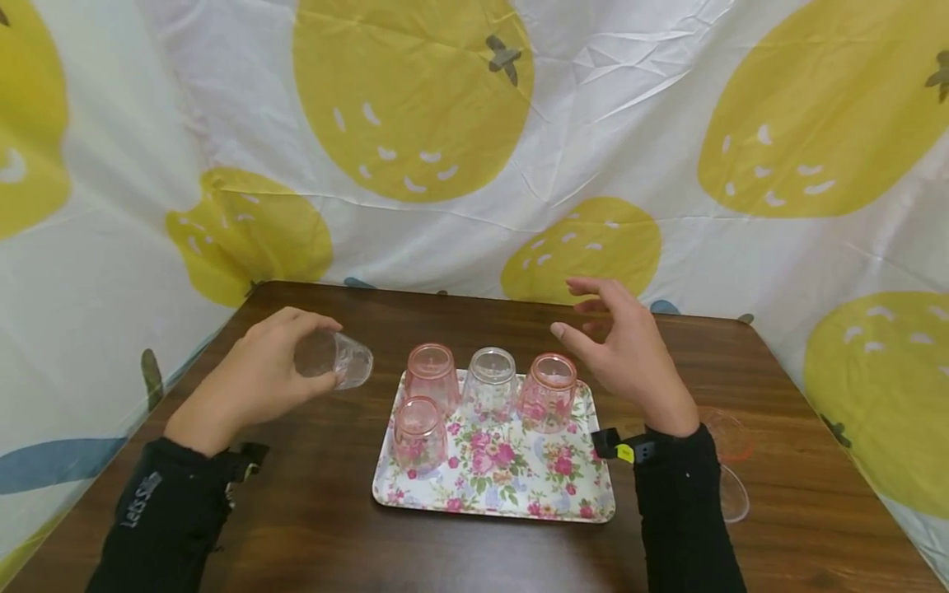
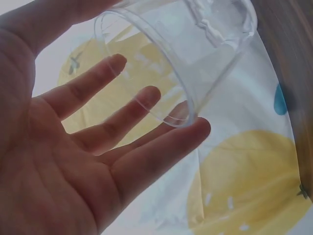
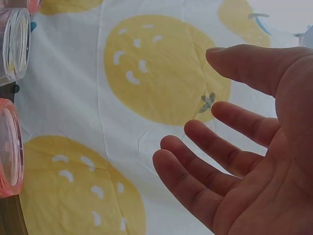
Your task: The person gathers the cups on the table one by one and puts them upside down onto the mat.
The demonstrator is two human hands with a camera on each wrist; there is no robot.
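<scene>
My left hand point(image 1: 270, 358) holds a clear tumbler point(image 1: 352, 362) tilted on its side, left of the tray and above the table. In the left wrist view, the tumbler's wide rim point(image 2: 190, 105) faces the palm, and the fingers spread around and behind it. On the floral tray point(image 1: 504, 486) several tumblers stand upside down: a pink one point(image 1: 430, 383) at back left, a clear one point(image 1: 489, 387) beside it, a pink one point(image 1: 547, 395) at back right, and another pink one point(image 1: 419, 436) in front at left. My right hand point(image 1: 630, 346) hovers empty beyond the back right tumbler, thumb apart from loosely bent fingers.
On the dark wooden table point(image 1: 311, 527), right of my right sleeve, are a faint red-rimmed transparent piece point(image 1: 745, 453) and a clear rim point(image 1: 745, 512), partly hidden by the sleeve. A cloth with yellow fruit prints point(image 1: 608, 107) hangs around the table's back and sides.
</scene>
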